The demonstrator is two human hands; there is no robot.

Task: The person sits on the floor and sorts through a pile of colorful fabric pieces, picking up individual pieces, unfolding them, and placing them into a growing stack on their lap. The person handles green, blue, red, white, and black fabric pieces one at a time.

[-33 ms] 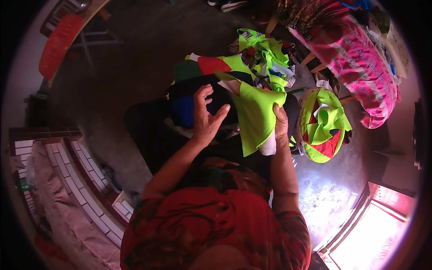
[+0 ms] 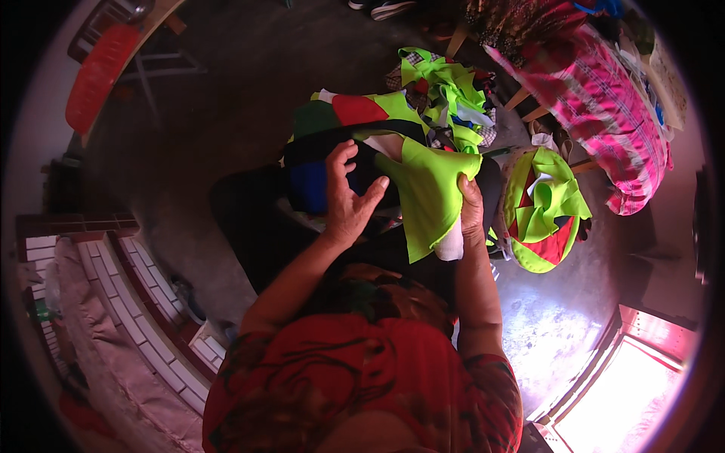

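Observation:
My right hand [image 2: 472,202] grips a piece of bright lime-green cloth [image 2: 432,192] by its right edge, thumb on top and the other fingers hidden. A white fabric part [image 2: 451,243] hangs below that hand. Beside the cloth's left side, my left hand [image 2: 349,195] is held up with thumb and fingers apart, holding nothing. Beneath both hands, on my lap, lies patchwork fabric with a blue patch [image 2: 306,186], a black band [image 2: 321,145], a red patch [image 2: 357,110] and a green patch [image 2: 313,118].
To the right stands a round seat [image 2: 538,249] topped with lime and red cloth. A heap of lime-green scraps [image 2: 453,90] lies beyond my lap. Pink plaid cloth [image 2: 596,113] drapes at the far right. A red chair back [image 2: 98,75] is at the far left.
The free upper left corner of the lime-green cloth has dropped a little toward my lap. Both hands are almost where they were.

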